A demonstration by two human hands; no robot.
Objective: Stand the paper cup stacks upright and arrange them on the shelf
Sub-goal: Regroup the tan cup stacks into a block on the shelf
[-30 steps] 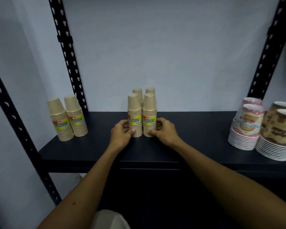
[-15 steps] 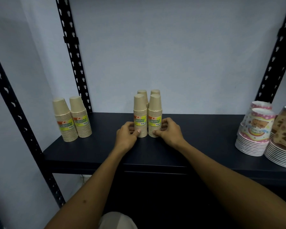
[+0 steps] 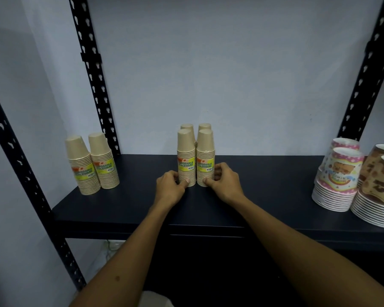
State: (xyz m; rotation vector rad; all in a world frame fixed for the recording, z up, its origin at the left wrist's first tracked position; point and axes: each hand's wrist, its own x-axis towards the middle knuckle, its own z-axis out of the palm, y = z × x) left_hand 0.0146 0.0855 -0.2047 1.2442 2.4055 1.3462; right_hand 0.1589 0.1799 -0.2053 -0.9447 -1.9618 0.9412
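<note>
Little has moved since the earlier frames: both of my hands keep their place at the foot of the middle cluster, and only the camera seems to have shifted a touch, so I judge I am just squaring the bases and the arranging is close to done. That cluster is four tan paper cup stacks, two in front and two behind, all upright and upside down, standing near the middle of the dark shelf (image 3: 275,196). The front left stack (image 3: 186,158) and front right stack (image 3: 205,158) touch side by side, each with a yellow-green label band; the rear stacks (image 3: 195,127) show only their tops. My left hand (image 3: 170,189) curls round the base of the front left stack, thumb pressed to its front; my right hand (image 3: 225,185) grips the base of the front right stack likewise. Further out, a left pair of stacks (image 3: 91,165) stands upright by the rear black upright post (image 3: 93,74), well apart from my hands. At the far right sit printed paper bowls (image 3: 339,173), nested in piles.
</note>
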